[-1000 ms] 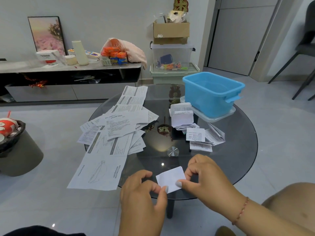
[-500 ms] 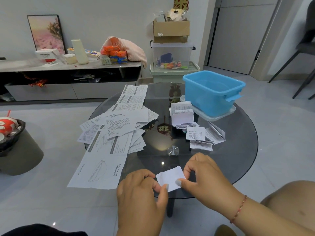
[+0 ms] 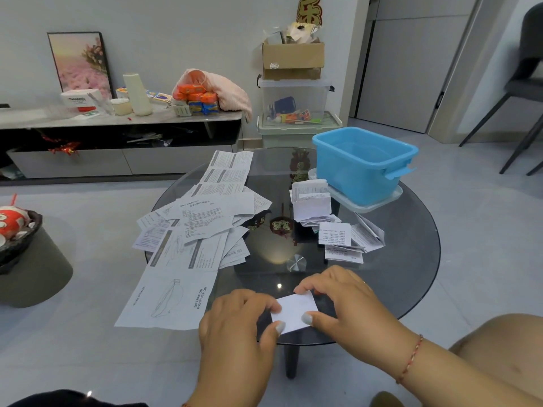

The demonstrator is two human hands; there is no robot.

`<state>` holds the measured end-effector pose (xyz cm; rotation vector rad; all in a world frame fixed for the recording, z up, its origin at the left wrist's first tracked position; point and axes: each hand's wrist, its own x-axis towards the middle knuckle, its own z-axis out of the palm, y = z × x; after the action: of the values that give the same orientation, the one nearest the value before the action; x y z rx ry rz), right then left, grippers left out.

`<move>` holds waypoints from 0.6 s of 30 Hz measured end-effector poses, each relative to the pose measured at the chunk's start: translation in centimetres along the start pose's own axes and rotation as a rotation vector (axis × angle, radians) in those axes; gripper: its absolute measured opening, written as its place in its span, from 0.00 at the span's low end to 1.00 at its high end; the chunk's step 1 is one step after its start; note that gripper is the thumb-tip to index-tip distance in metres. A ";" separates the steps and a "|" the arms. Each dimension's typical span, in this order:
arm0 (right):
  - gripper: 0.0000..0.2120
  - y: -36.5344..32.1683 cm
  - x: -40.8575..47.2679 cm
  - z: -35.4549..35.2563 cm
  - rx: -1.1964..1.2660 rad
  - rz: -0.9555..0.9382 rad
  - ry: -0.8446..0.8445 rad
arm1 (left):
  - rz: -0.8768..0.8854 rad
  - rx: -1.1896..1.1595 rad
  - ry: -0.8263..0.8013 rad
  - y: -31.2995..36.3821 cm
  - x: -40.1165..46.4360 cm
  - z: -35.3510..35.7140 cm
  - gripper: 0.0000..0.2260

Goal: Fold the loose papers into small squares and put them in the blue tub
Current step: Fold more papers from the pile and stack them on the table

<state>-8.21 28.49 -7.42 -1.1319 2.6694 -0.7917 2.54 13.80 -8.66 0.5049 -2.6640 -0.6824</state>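
Observation:
A small folded white paper square (image 3: 295, 312) rests at the near edge of the round glass table (image 3: 411, 259). My left hand (image 3: 238, 327) pinches its left side and my right hand (image 3: 343, 301) pinches its right side, thumbs on top. Loose printed sheets (image 3: 202, 227) lie spread over the table's left half. A cluster of folded papers (image 3: 329, 224) sits right of centre. The blue tub (image 3: 363, 163) stands on a clear lid at the table's far right; nothing shows inside it from here.
A grey stool with a dark basket (image 3: 20, 245) stands to the left. Behind the table are a low TV bench (image 3: 117, 121) and stacked storage boxes (image 3: 293, 104). A dark chair (image 3: 523, 92) is at the far right. My knee (image 3: 505, 348) shows at lower right.
Both hands have pressed the small paper down flatter against the table edge and shifted slightly; the papers and tub have not moved.

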 end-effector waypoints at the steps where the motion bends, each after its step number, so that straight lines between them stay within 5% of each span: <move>1: 0.15 0.0 0.0 0.0 0.000 0.006 -0.001 | -0.010 -0.012 -0.025 -0.1 0.0 -0.1 0.08; 18: 0.15 -2.1 1.1 -0.3 0.002 0.191 -0.080 | -0.029 0.007 -0.060 0.4 0.1 -0.9 0.04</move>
<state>-7.80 26.61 -6.01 -0.8710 2.6585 -0.7009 2.71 13.74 -7.73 0.5339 -2.7205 -0.7067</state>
